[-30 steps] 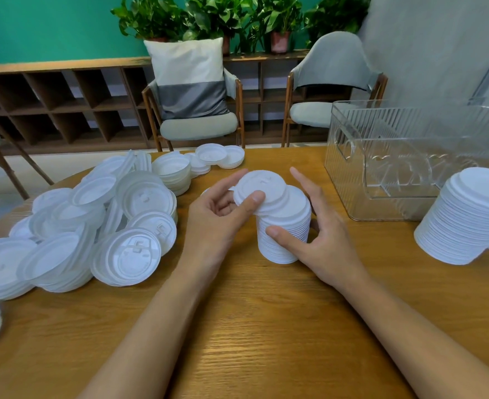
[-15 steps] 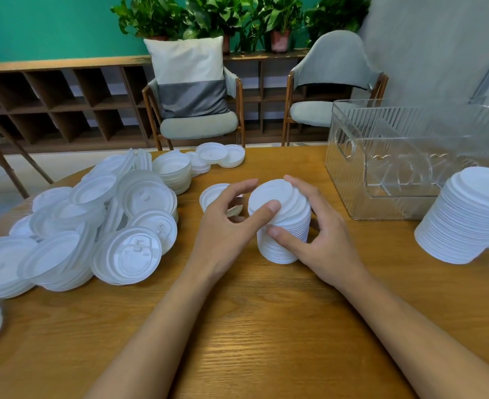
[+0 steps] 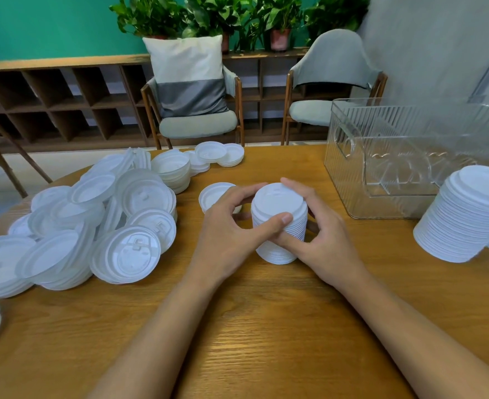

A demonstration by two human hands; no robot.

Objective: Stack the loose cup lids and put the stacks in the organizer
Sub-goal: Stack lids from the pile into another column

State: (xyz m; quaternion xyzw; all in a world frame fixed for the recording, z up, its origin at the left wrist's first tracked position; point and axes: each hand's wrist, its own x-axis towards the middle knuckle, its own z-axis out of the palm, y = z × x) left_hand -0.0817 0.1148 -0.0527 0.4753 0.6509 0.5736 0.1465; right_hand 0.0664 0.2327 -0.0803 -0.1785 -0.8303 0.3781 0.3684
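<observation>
One stack of lids [image 3: 278, 203] is held upright at the centre of the frame.
It is gripped on the worktop [image 3: 266, 326] by the left hand [image 3: 229, 226] and the right hand [image 3: 324, 240], fingers curled round it; loose lids [image 3: 93, 220] are heaped at left, and the organizer [image 3: 350, 174] is seen at upper right.

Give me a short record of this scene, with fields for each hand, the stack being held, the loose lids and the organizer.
left hand: grips centre stack, thumb on its front
right hand: grips centre stack from its right side
centre stack: upright on table
loose lids: heaped at table's left
organizer: clear, far right, no lids visible inside
tall stack: on table, right, in front of organizer
</observation>
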